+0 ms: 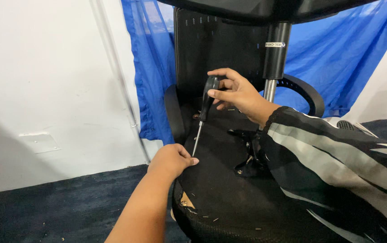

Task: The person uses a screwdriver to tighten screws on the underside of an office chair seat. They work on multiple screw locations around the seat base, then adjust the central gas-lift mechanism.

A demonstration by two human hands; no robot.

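White wall and blue curtain point(346, 49) back an overturned office chair point(229, 198). I have my right hand point(236, 92) closed around one black-handled screwdriver point(204, 112), tip just beside my left hand point(172, 159), which grips the seat's edge. I'd judge I'm prying out upholstery staples point(202, 216), perhaps half a dozen visible below that hand; levering needs a steady seat.
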